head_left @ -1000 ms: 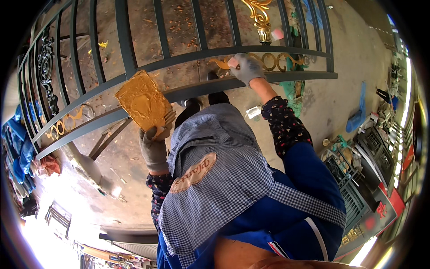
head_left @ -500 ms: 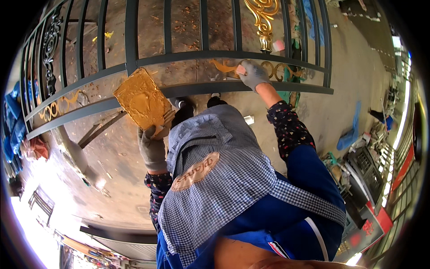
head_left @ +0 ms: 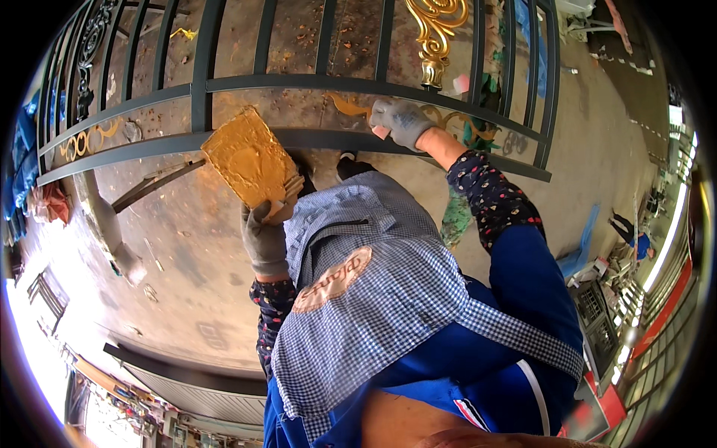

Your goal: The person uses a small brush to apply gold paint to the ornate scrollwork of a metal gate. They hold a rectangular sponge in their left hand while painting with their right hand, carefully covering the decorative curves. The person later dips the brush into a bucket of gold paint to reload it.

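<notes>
My left hand, in a grey glove, grips the near edge of a flat board smeared thickly with gold paint. The board tilts just in front of the lower rail of a dark metal railing. My right hand, gloved too, is closed on a small pink sponge. It is at a scroll ornament between the two lower rails, whose left end shows gold. Part of the scroll is hidden behind the hand. To the right stands a large gold ornament between the upright bars.
A black scroll panel and gold rings are farther left on the railing. A pale post stands at the left. Blue plastic lies on the floor at the right. A person is at the far right.
My right hand has moved left along the scroll and turned, so the sponge now shows below its fingers. The board has shifted slightly right and up. The whole view has swung a little.
</notes>
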{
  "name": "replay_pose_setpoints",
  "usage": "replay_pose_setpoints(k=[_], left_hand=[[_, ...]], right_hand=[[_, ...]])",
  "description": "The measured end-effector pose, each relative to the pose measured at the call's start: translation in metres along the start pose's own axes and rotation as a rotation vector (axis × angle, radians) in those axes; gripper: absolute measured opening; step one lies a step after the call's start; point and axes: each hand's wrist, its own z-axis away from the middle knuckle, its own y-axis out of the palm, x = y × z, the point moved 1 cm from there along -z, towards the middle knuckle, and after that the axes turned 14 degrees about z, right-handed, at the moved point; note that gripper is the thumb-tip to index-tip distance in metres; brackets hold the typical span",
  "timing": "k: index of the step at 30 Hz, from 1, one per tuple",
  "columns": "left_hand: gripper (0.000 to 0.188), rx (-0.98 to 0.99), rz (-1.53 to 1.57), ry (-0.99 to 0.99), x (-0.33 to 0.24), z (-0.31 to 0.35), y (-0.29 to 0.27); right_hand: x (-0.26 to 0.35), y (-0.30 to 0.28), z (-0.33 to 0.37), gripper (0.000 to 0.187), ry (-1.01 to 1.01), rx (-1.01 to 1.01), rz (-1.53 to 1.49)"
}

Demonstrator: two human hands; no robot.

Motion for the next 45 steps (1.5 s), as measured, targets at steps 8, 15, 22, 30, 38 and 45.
replay_pose_setpoints(k=[8,15,22,30,38,45], left_hand=[[0.051,-0.038,0.051,0.067,0.030,0.031,-0.004],[0.044,-0.050,0.141,0.045,0.038,0.035,0.001],[0.044,0.084,0.194,-0.054,0.056,0.017,0.018],[0.048,0.172,0.157,-0.118,0.082,0.006,0.040],[0.045,0.160,0.178,-0.145,0.083,0.002,0.046],[0.043,0.075,0.116,-0.091,0.081,-0.007,0.021]], right_hand=[[-0.020,-0.023,0.008,0.016,-0.015,0.051,-0.026],[-0.021,-0.003,0.018,0.013,-0.037,0.066,0.208],[0.074,-0.101,0.003,0.032,0.159,-0.258,-0.286],[0.119,-0.105,-0.024,0.024,0.203,-0.326,-0.180],[0.111,-0.086,0.001,0.017,0.150,-0.240,-0.054],[0.102,-0.072,0.014,0.022,0.406,-0.429,-0.514]])
